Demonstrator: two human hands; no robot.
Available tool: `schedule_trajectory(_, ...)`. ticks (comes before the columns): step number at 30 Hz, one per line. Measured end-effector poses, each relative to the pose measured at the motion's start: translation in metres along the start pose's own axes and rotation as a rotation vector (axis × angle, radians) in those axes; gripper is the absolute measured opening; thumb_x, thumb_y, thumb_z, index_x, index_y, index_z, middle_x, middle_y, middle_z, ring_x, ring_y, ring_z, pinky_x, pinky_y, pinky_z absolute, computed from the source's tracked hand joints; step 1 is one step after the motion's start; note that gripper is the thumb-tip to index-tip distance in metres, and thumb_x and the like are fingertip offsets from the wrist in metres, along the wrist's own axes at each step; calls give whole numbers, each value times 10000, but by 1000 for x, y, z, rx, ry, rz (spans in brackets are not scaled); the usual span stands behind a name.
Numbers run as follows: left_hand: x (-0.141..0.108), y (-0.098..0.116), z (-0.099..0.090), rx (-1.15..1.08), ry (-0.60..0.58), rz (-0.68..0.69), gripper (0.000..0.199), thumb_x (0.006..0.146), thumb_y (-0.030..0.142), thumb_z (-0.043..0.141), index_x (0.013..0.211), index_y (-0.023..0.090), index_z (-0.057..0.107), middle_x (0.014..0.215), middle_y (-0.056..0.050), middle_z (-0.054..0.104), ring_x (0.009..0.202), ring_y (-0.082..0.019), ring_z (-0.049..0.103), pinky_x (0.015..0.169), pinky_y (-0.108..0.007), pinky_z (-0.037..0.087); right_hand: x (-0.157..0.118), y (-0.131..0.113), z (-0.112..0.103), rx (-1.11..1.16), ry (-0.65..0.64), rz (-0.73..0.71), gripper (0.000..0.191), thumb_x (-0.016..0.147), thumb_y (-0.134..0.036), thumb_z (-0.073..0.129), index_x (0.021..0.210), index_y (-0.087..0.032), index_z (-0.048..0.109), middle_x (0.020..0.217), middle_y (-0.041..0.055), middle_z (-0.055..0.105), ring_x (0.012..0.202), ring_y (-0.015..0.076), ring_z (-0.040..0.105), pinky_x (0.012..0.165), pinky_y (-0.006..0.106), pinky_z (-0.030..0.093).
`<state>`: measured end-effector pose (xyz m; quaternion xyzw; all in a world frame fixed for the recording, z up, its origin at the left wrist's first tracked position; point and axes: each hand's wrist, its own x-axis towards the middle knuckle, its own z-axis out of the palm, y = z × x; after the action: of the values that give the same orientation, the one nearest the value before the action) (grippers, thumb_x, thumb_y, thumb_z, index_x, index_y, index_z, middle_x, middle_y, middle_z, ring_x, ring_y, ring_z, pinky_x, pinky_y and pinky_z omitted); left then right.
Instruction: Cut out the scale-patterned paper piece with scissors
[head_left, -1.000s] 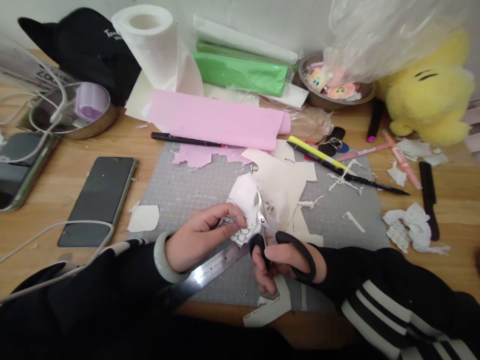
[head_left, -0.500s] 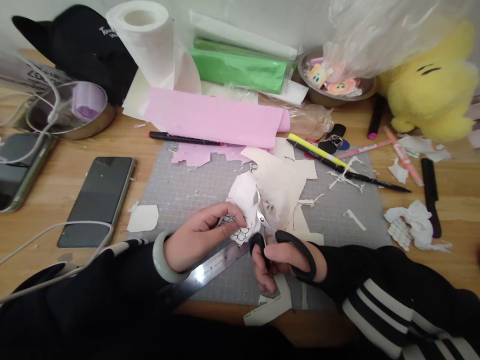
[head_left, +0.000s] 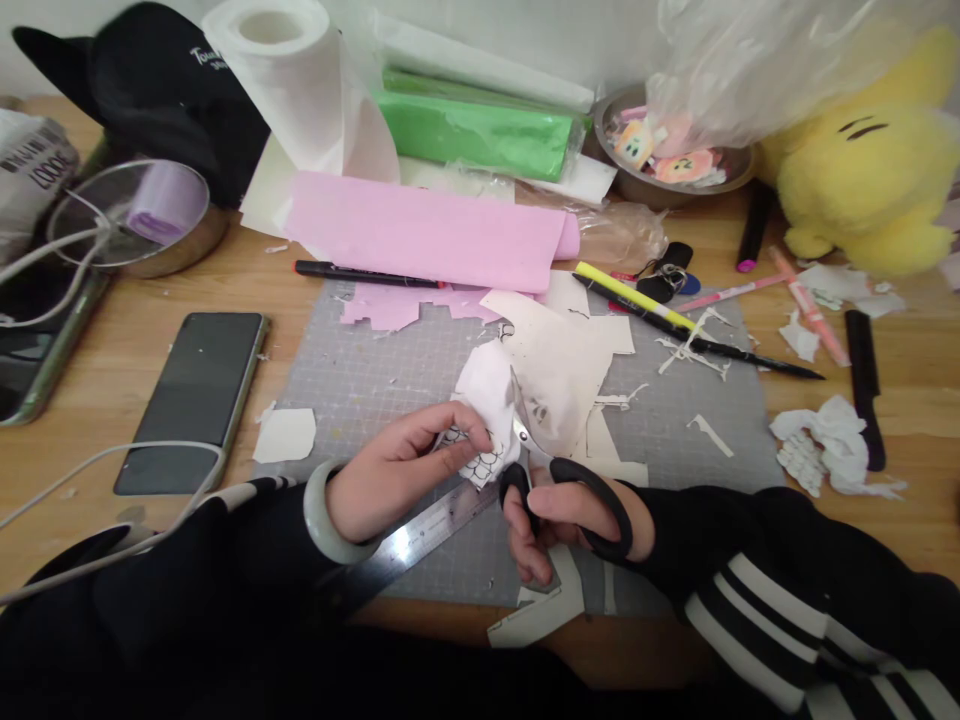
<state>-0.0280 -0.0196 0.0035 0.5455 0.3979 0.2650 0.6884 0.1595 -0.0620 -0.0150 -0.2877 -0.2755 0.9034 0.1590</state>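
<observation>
My left hand (head_left: 416, 455) pinches a small white paper piece (head_left: 486, 385) between thumb and fingers; black scale-like lines are drawn on its lower part. My right hand (head_left: 559, 515) has its thumb and fingers in the black handles of a pair of scissors (head_left: 522, 434). The scissor blades lie along the paper's right edge. Beneath both hands is a grey gridded cutting mat (head_left: 360, 370), with a steel ruler (head_left: 420, 535) slanting below my left hand. Cream paper offcuts (head_left: 562, 370) lie just behind the scissors.
Pink paper (head_left: 427, 230), a paper roll (head_left: 300, 90) and a green pack (head_left: 480, 135) stand behind the mat. A phone (head_left: 195, 390) and a metal bowl (head_left: 214, 235) are at left. A yellow plush toy (head_left: 862, 170), pens and crumpled paper (head_left: 832, 440) are at right.
The view has shifted slightly, and the white cable at the far left hangs differently over the bowl. Both hands, the paper and the scissors stay nearly in place.
</observation>
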Motion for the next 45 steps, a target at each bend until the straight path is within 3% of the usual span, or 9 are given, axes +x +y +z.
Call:
schedule_trajectory(20, 1, -4, -1, 10, 6, 47, 40, 805, 150, 569, 801, 159, 608, 754, 2, 573, 721, -113, 509, 688, -215, 418, 0, 1, 0, 1, -8, -30, 491, 660, -609, 588, 656, -134, 465, 495, -16, 520, 493, 94, 499, 585, 293, 422)
schedule_trajectory(29, -4, -3, -2, 42, 171, 131, 177, 761, 137, 624, 917, 206, 675, 980, -39, 628, 960, -184, 548, 873, -281, 414, -6, 3, -1, 43, -63, -85, 387, 724, -497, 589, 711, -130, 468, 540, -14, 510, 548, 95, 495, 649, 302, 411)
schedule_trajectory(38, -8, -6, -3, -69, 258, 135, 255, 753, 136, 642, 976, 251, 691, 1078, -15, 643, 1064, -189, 539, 957, -283, 381, -10, -1, -4, -112, -139, -28, 506, 713, -581, 561, 858, -101, 498, 609, 4, 514, 620, 122, 530, 674, 318, 441)
schedule_trajectory(45, -10, -1, -4, -127, 167, 99, 253, 711, 113, 672, 913, 254, 729, 1049, -23, 676, 1045, -202, 575, 959, -298, 405, -12, -5, -4, -248, -219, 16, 521, 722, -560, 542, 929, -83, 562, 643, 30, 526, 665, 151, 531, 710, 346, 442)
